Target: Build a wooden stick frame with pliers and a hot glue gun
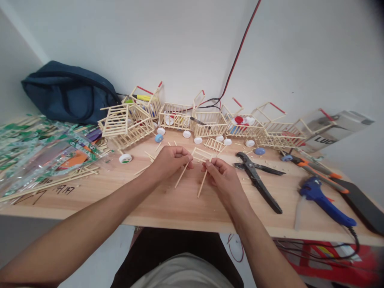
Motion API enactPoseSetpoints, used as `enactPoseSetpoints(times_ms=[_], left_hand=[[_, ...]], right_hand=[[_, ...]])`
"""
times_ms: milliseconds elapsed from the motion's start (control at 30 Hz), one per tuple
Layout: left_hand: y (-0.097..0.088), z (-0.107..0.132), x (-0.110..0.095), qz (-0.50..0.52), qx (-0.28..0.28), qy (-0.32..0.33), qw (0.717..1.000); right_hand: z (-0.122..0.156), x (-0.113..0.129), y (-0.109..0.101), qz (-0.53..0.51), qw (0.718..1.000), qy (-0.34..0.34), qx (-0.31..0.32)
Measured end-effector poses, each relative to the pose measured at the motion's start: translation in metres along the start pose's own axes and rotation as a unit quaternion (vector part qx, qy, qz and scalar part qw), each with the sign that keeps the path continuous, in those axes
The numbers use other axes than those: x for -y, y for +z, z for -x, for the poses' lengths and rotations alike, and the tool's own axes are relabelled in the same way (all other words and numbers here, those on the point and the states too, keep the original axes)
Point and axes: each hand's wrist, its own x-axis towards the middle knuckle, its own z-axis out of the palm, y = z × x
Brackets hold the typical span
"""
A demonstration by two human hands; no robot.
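Between my two hands a small wooden stick frame (203, 153) is held up over the table, its two longer sticks pointing toward me. My left hand (174, 160) pinches its left stick between thumb and fingers. On the other side my right hand (221, 172) grips the right stick near where it meets the crosspieces. Behind the frame stands a row of little carts built from sticks, among them a middle cart (210, 124) with white cap wheels. A flat stick grid (215, 145) lies just beyond my hands.
To the right lie black cutters (259, 184), a blue glue gun (327, 200), orange-handled pliers (321, 172) and a dark flat object (363, 204). Plastic-wrapped sticks (54, 148) heap at the left, before a blue bag (72, 92). A white cap (125, 159) sits near them.
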Motion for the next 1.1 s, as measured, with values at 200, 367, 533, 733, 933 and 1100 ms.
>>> enactPoseSetpoints(times_ms=[200,367,533,733,933,1100], left_hand=[[0.0001,0.0002,-0.0004,0.006,-0.001,-0.002,1.0],[0.0005,0.0002,-0.0005,0.014,0.0,-0.005,1.0],[0.0001,-0.0002,-0.0012,0.013,0.0,-0.012,1.0],[-0.0001,-0.0001,-0.0014,0.011,-0.006,-0.009,1.0],[0.0017,-0.0005,-0.0019,0.031,-0.018,-0.028,0.999],[0.0024,-0.0003,-0.0021,0.036,-0.019,-0.027,0.999]], right_hand=[[0.0007,0.0007,0.0004,-0.005,1.0,0.001,0.003],[0.0015,0.0039,0.0017,-0.014,1.0,0.012,0.004],[0.0017,0.0043,0.0015,-0.014,1.0,0.012,0.011],[0.0005,0.0011,0.0007,-0.004,1.0,0.013,0.013],[0.0018,0.0036,0.0014,0.005,1.0,0.017,0.014],[0.0014,0.0013,0.0005,0.027,1.0,0.001,0.011]])
